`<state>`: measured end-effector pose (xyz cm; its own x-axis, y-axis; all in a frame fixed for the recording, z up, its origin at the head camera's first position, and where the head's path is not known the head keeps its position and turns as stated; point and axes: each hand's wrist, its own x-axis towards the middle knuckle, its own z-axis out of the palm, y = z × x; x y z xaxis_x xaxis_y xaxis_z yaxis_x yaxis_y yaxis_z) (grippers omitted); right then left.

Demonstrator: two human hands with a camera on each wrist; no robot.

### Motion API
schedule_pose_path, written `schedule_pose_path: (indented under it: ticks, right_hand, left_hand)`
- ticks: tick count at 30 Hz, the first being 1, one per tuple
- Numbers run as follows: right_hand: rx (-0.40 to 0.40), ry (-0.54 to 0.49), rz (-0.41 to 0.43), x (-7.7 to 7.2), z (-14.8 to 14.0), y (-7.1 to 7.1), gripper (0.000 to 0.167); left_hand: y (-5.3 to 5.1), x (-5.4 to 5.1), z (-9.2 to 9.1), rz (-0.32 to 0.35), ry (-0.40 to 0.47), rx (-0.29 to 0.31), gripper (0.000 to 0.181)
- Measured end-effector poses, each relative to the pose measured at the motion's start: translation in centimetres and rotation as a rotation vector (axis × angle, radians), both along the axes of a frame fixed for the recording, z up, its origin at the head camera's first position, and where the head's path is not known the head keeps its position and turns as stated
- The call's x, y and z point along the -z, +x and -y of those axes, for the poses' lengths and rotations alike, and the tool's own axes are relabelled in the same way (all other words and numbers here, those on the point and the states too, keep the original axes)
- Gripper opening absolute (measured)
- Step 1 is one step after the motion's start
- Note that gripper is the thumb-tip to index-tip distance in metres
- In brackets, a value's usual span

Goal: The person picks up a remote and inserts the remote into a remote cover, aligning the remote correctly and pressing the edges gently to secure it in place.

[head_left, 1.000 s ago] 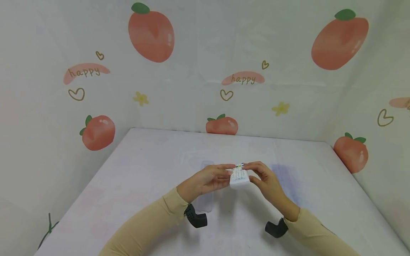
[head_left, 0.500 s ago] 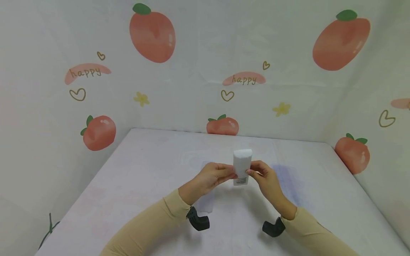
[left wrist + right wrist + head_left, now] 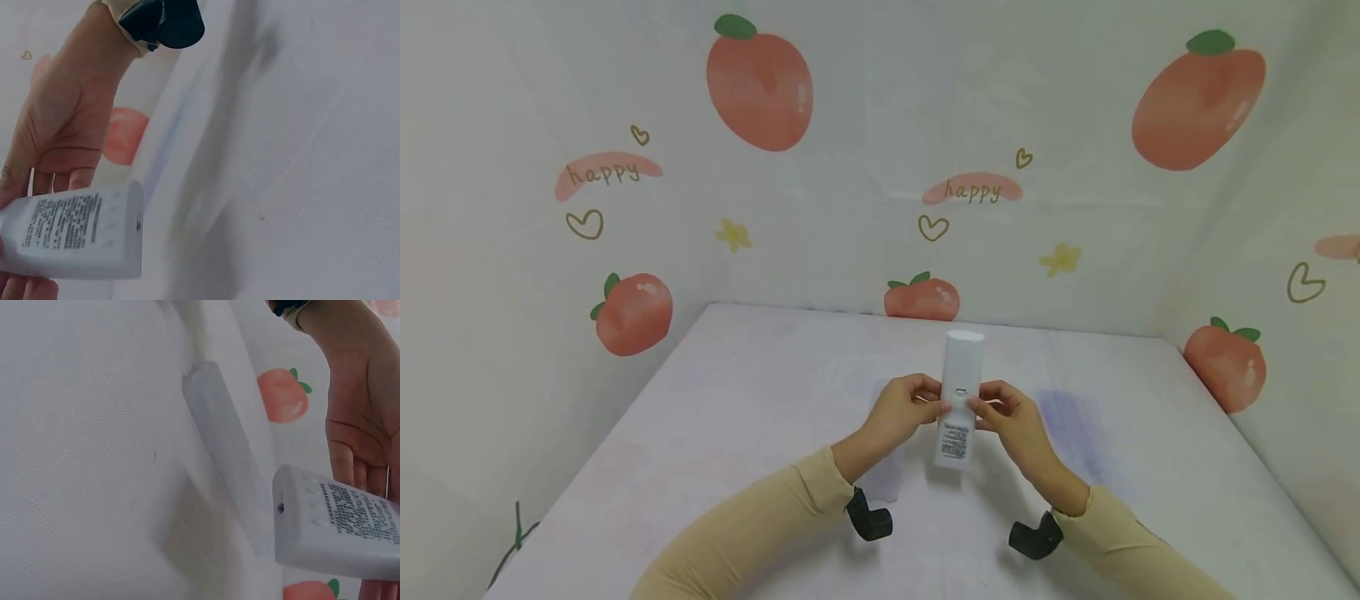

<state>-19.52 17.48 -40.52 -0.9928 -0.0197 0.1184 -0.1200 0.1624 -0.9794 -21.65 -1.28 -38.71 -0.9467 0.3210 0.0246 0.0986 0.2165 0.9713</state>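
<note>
- Remote [image 3: 962, 367]: one, white, slim; held up off the table [image 3: 760, 392] in front of the person, between the two hands, long axis running away from the body, back face towards the head camera.
- Label [image 3: 955, 442]: dark print on the remote's back, at the end nearer the person; text too small to read.
- Latch [image 3: 960, 392]: small, mid-back, just above the thumbs in the head view.
- Hole [image 3: 280, 508]: single, dark, in the end face beside the label.
- Left hand [image 3: 904, 412]: clamped on the remote's left edge, thumb on the back face, fingers partly hidden behind.
- Right hand [image 3: 1018, 427]: clamped on the right edge in like fashion; the thumbs lie near each other, apart.
- Strip [image 3: 222, 434]: translucent, flat on the table; in the head view left of the remote, partly covered by the left hand.
- Sleeves [image 3: 752, 521]: pair, beige, to the wrists.
- Wrist units [image 3: 1037, 537]: two, black, one below each cuff.
- Patch [image 3: 1071, 429]: violet, on the tabletop, right of the right hand.
- Backdrop [image 3: 850, 225]: white cloth, printed with red fruit, hearts, yellow flowers and "happy".
</note>
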Motion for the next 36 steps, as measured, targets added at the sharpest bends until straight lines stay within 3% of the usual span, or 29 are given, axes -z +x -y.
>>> schedule_pose_path:
  ticks: [8,15,36]
  right_hand:
    - [-0.038,-0.035,0.072,0.0,0.0,-0.4,0.045]
    - [-0.089,-0.034,0.055,0.1,-0.2,-0.6,0.068]
    - [-0.129,-0.057,0.15,0.7,-0.7,-0.8,0.075]
  left_hand:
    - [-0.2,0.3,-0.1,0.093,0.162,-0.03,0.046]
    - [-0.3,0.6,0.0,0.13,0.178,-0.035,0.059]
    - [-0.3,1.3,-0.1,0.152,0.2,-0.013,0.059]
